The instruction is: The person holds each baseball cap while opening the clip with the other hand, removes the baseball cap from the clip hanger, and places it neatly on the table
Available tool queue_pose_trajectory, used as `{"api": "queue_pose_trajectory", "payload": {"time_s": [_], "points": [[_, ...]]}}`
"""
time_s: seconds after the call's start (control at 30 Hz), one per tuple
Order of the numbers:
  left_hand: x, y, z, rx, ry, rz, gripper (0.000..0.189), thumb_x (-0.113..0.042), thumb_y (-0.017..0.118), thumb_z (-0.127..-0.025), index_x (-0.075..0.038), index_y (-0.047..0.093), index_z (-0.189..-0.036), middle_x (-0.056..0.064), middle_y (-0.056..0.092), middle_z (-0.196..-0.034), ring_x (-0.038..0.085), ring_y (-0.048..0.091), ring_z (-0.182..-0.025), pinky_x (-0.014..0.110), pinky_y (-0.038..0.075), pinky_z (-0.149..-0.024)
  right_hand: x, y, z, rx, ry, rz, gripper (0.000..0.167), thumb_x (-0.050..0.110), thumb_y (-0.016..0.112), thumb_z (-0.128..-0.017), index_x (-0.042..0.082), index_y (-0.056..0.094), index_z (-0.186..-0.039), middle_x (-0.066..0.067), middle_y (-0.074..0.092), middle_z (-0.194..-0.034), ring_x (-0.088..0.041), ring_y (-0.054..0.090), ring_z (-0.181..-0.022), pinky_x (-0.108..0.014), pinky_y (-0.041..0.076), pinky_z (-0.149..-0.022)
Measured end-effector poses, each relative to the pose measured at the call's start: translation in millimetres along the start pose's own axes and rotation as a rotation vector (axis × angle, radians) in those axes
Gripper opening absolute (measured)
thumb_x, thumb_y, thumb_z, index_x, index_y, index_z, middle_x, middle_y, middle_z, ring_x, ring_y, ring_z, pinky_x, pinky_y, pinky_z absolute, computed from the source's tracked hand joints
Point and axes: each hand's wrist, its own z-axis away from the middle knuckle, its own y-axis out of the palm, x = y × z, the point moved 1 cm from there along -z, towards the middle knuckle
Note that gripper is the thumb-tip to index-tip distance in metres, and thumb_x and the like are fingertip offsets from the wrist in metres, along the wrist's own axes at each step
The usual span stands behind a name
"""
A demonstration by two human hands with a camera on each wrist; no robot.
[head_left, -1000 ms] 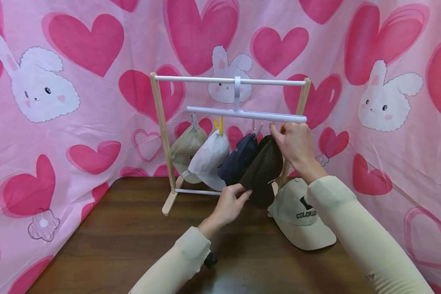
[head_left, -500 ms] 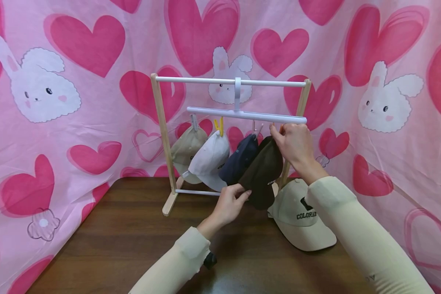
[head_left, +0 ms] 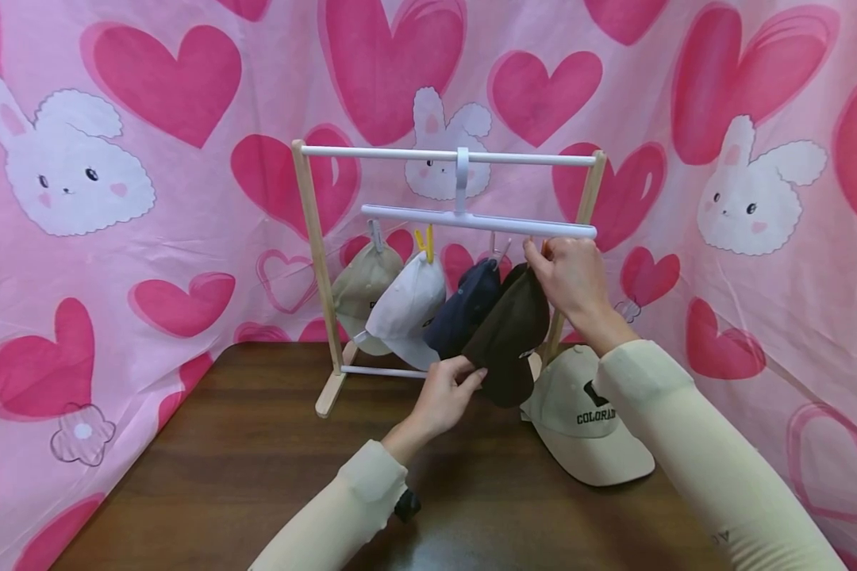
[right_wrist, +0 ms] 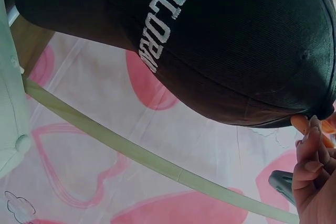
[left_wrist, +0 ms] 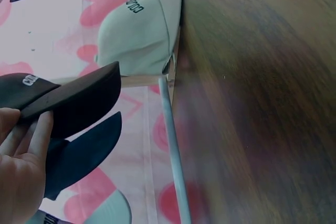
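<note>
A dark brown cap hangs under the right end of a white hanger. My left hand pinches the cap by its brim, thumb on one face and fingers on the other, as the left wrist view shows. At the crown, my right hand pinches an orange clothespin that touches the cap's top. Whether the clothespin's jaws are closed on the cloth is hidden. Beside the brown cap hang a navy cap with a pink clothespin, a white cap with a yellow clothespin, and a khaki cap with a grey clothespin.
The hanger hooks over the top rail of a wooden-sided rack on a brown table. A beige cap lettered in black sits on the table at the rack's right foot. Pink heart-printed cloth surrounds the table.
</note>
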Motion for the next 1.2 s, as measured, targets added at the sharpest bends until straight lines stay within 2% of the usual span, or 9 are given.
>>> {"api": "queue_pose_trajectory", "payload": {"time_s": [0.47, 0.77, 1.03, 1.2], "points": [[1.2, -3.7, 2.6, -0.007, 0.003, -0.024, 0.011, -0.009, 0.068, -0.098, -0.005, 0.078, -0.102, 0.006, 0.078, -0.095, 0.01, 0.069, -0.079, 0.023, 0.053, -0.071, 3.2, 2.3, -0.2, 0.051, 0.029, -0.005, 0.044, 0.029, 0.061, -0.103, 0.0, 0.07, -0.071, -0.009, 0.052, -0.054, -0.026, 0.049, -0.053, -0.036, 0.044, -0.052], [3.9, -5.1, 4.4, 0.001, -0.007, -0.022, 0.01, -0.008, 0.068, -0.098, -0.004, 0.077, -0.101, 0.007, 0.079, -0.095, 0.015, 0.074, -0.08, 0.023, 0.053, -0.071, 4.1, 4.2, 0.0, 0.05, 0.01, 0.0, 0.042, 0.026, 0.059, -0.104, 0.002, 0.067, -0.07, -0.009, 0.048, -0.054, -0.026, 0.046, -0.051, -0.036, 0.041, -0.048], [5.8, -6.6, 8.3, 0.014, -0.004, -0.009, 0.012, -0.008, 0.067, -0.099, -0.003, 0.076, -0.104, 0.009, 0.078, -0.099, 0.023, 0.074, -0.081, 0.025, 0.054, -0.073, 4.0, 5.4, 0.3, 0.058, 0.004, 0.005, 0.04, 0.026, 0.058, -0.105, 0.003, 0.068, -0.073, -0.009, 0.052, -0.056, -0.025, 0.047, -0.051, -0.035, 0.042, -0.048], [6.1, -7.4, 10.4, 0.016, -0.003, -0.033, 0.012, -0.009, 0.066, -0.1, -0.005, 0.077, -0.104, 0.006, 0.079, -0.099, 0.018, 0.072, -0.08, 0.026, 0.054, -0.074, 4.5, 5.4, -0.3, 0.058, 0.009, -0.003, 0.038, 0.025, 0.059, -0.104, 0.002, 0.071, -0.077, -0.01, 0.054, -0.058, -0.025, 0.049, -0.052, -0.035, 0.043, -0.049]]}}
